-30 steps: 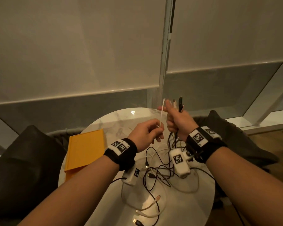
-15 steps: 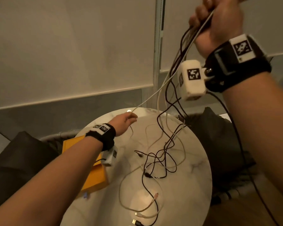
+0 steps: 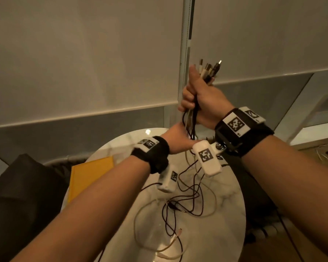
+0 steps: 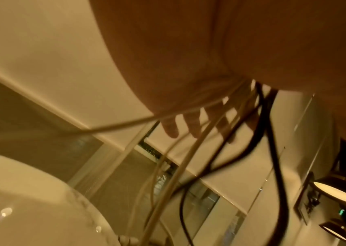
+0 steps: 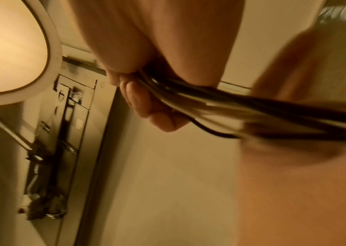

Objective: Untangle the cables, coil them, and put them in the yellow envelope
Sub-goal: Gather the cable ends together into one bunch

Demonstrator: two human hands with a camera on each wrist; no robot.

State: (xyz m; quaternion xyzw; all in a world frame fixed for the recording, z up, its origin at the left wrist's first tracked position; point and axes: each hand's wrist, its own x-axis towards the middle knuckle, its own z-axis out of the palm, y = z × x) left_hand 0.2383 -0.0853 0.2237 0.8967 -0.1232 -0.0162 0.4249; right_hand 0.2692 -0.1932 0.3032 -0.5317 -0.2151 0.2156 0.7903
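While my right hand (image 3: 201, 99) stands raised above the round marble table (image 3: 225, 201), its fingers are curled tight round a bundle of black and white cables (image 3: 192, 110), whose plugs (image 3: 209, 69) fan out above the thumb; my left hand (image 3: 178, 138) sits just below it where the strands hang, though I cannot tell whether its fingers grip them; the loose ends lie tangled on the marble; the yellow envelope (image 3: 91, 174) rests at the table's left edge.
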